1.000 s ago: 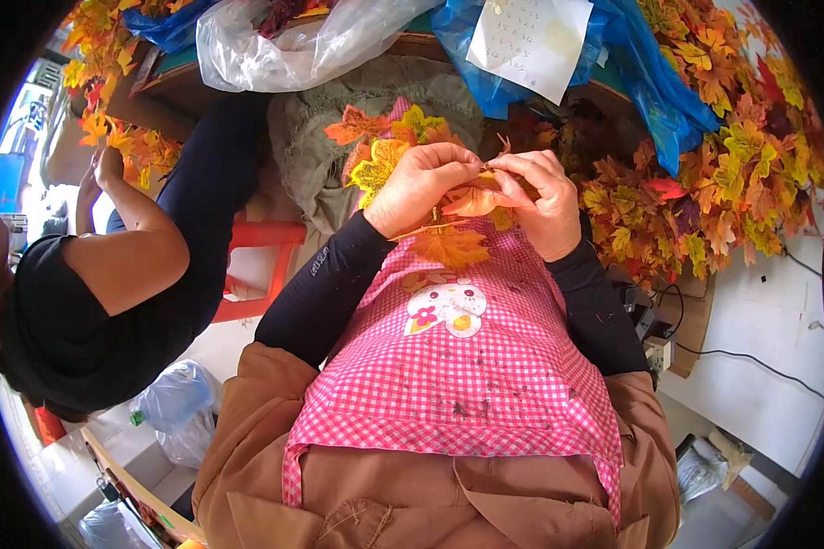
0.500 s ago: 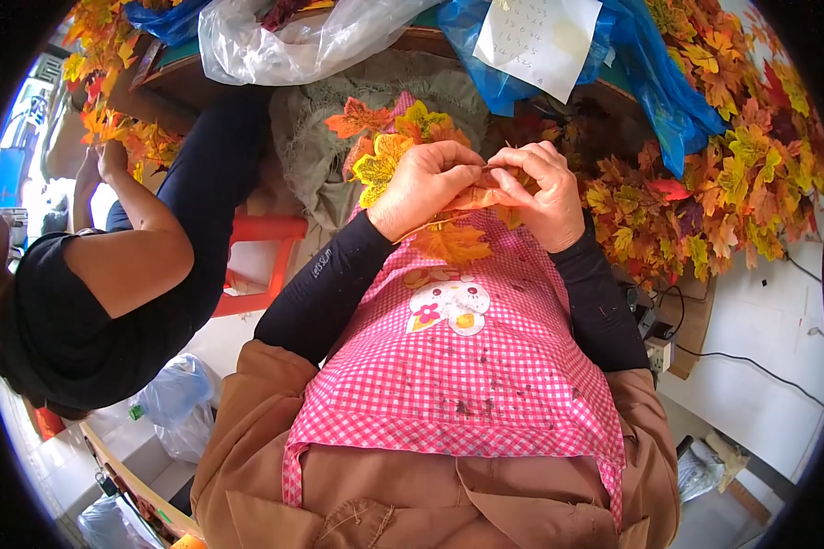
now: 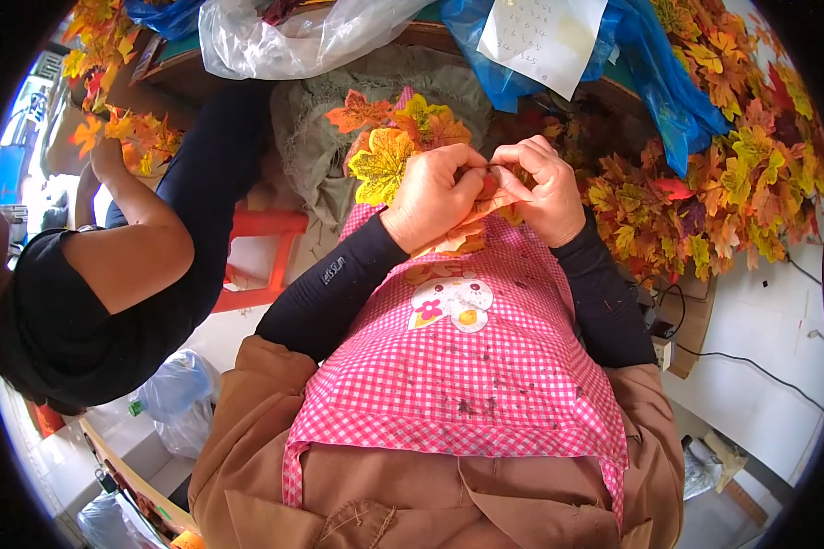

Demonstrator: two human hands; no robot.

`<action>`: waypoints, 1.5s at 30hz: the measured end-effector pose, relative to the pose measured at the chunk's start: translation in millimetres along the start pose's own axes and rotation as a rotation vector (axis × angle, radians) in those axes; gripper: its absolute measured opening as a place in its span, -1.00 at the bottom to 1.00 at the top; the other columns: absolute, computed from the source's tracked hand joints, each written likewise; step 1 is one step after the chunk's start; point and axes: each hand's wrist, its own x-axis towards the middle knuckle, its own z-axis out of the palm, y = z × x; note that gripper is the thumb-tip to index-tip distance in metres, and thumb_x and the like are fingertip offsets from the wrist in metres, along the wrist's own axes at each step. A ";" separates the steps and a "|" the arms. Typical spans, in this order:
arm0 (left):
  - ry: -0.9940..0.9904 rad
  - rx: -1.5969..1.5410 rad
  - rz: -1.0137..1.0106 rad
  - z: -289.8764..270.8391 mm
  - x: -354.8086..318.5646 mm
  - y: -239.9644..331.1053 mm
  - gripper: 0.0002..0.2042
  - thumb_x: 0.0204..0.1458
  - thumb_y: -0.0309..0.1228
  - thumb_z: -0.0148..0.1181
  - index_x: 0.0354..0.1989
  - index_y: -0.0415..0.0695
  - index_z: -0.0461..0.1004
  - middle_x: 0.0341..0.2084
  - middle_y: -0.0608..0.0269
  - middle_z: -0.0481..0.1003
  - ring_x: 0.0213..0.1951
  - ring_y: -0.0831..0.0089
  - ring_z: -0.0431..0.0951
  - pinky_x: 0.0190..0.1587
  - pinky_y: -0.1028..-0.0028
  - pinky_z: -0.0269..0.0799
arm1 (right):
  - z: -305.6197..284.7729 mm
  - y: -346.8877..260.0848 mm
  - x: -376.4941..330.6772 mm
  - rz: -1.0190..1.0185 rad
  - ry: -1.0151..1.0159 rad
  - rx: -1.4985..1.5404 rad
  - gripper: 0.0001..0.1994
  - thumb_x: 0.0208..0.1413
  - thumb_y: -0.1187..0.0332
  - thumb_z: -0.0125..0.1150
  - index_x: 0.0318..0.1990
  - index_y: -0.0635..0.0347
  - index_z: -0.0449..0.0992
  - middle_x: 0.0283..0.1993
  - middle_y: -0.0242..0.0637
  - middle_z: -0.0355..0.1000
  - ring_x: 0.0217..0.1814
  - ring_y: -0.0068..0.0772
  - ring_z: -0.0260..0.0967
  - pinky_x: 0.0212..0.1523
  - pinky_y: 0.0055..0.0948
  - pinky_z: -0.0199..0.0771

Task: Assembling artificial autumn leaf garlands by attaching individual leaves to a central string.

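Observation:
Over my lap, both hands meet with fingertips pinched on an artificial maple leaf garland (image 3: 382, 166). My left hand (image 3: 436, 194) is closed, thumb and forefinger together at the joining point. Its yellow and orange leaves spread out beyond and to the left of that hand. My right hand (image 3: 544, 190) is closed too, its fingertips touching those of the left. An orange leaf (image 3: 455, 242) hangs beneath my hands, above the pink checked apron (image 3: 485, 384). The exact spot between the fingertips is too small to make out.
Heaped autumn leaves (image 3: 742, 183) fill the right side. A clear plastic bag (image 3: 293, 46), a blue bag (image 3: 650, 91) and a written paper sheet (image 3: 540, 41) lie along the table ahead. A co-worker (image 3: 110, 293) handles leaves at left, beside a red stool (image 3: 270, 265).
My left hand has shifted slightly right and down, and its wrist has turned. The orange leaf underneath is now more covered by it. My right hand stays almost in place, still pinching.

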 end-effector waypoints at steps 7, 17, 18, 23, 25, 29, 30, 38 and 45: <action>0.004 -0.246 -0.116 -2.2 5.3 -20.1 -0.84 0.03 -0.51 0.08 -0.26 -0.32 0.51 -0.44 0.14 0.55 -0.36 0.47 0.55 -0.26 0.47 0.47 | 23.8 -6.7 -13.8 -0.035 0.152 -0.066 -0.80 0.04 0.49 0.15 -0.14 0.24 0.47 -0.24 -0.21 0.44 -0.17 -0.12 0.35 -0.13 -0.26 0.36; -0.294 -0.521 -0.423 -36.2 5.5 -10.2 -0.89 0.10 -0.50 0.18 -0.22 -0.22 0.50 -0.38 0.42 0.51 -0.36 0.69 0.48 -0.27 0.65 0.41 | -6.1 -16.3 -31.9 -0.175 -0.145 0.012 -0.74 0.04 0.38 0.16 -0.12 0.27 0.50 -0.14 -0.13 0.46 -0.01 -0.10 0.39 0.09 -0.21 0.32; -0.285 -0.465 -0.382 -36.4 4.6 -9.7 -0.89 0.10 -0.51 0.18 -0.22 -0.22 0.50 -0.36 0.42 0.51 -0.32 0.69 0.48 -0.23 0.64 0.41 | -19.5 -14.1 -22.7 -0.113 -0.117 0.166 -0.82 0.14 0.37 0.11 -0.20 0.28 0.53 -0.21 -0.17 0.48 -0.12 -0.21 0.44 -0.02 -0.31 0.41; -0.282 -0.346 -0.242 -36.6 8.9 -2.3 -0.88 0.11 -0.53 0.16 -0.20 -0.25 0.49 -0.29 0.41 0.50 -0.22 0.68 0.46 -0.12 0.62 0.39 | -29.7 5.3 9.9 -0.100 0.063 -0.045 -0.86 0.12 0.46 0.13 -0.18 0.29 0.50 -0.16 -0.20 0.45 -0.10 -0.31 0.42 0.01 -0.42 0.36; -0.198 -0.291 -0.100 -34.8 9.6 -0.9 -0.89 0.08 -0.57 0.15 -0.22 -0.25 0.50 -0.28 0.34 0.51 -0.22 0.61 0.48 -0.13 0.60 0.40 | -28.2 10.7 14.3 -0.062 -0.004 0.030 -0.86 0.07 0.46 0.18 -0.22 0.29 0.50 -0.23 -0.22 0.46 -0.14 -0.25 0.42 -0.01 -0.37 0.34; -0.157 0.153 0.164 -43.1 11.7 12.8 -0.88 0.05 -0.54 0.16 -0.24 -0.25 0.51 -0.32 0.24 0.52 -0.22 0.52 0.51 -0.14 0.55 0.41 | -31.6 3.8 24.8 -0.016 -0.092 0.036 -0.89 0.03 0.44 0.23 -0.33 0.28 0.48 -0.38 -0.25 0.43 -0.26 -0.17 0.39 -0.16 -0.34 0.33; -0.139 0.313 0.290 -43.0 12.8 13.3 -0.87 0.05 -0.52 0.16 -0.24 -0.25 0.52 -0.33 0.21 0.53 -0.23 0.49 0.53 -0.16 0.53 0.41 | -31.0 0.4 26.2 -0.100 -0.050 -0.035 -0.90 0.02 0.45 0.23 -0.34 0.27 0.48 -0.37 -0.23 0.43 -0.26 -0.15 0.38 -0.16 -0.33 0.33; -0.403 -0.271 -0.266 -43.9 32.0 24.8 -0.81 0.16 -0.38 0.11 -0.21 -0.26 0.52 -0.39 0.35 0.52 -0.34 0.61 0.49 -0.27 0.58 0.41 | -33.9 -19.9 24.3 -0.323 0.143 -0.207 -0.87 -0.08 0.57 0.25 -0.34 0.24 0.47 -0.35 -0.19 0.42 -0.30 -0.11 0.37 -0.28 -0.30 0.41; -0.215 -0.511 -0.549 -53.5 16.2 23.5 -0.83 0.10 -0.41 0.18 -0.21 -0.22 0.53 -0.46 0.39 0.51 -0.46 0.70 0.44 -0.42 0.71 0.33 | 9.5 -21.6 8.3 -0.126 0.163 0.017 -0.86 0.03 0.52 0.21 -0.23 0.26 0.48 -0.28 -0.15 0.43 -0.27 -0.07 0.41 -0.27 -0.30 0.44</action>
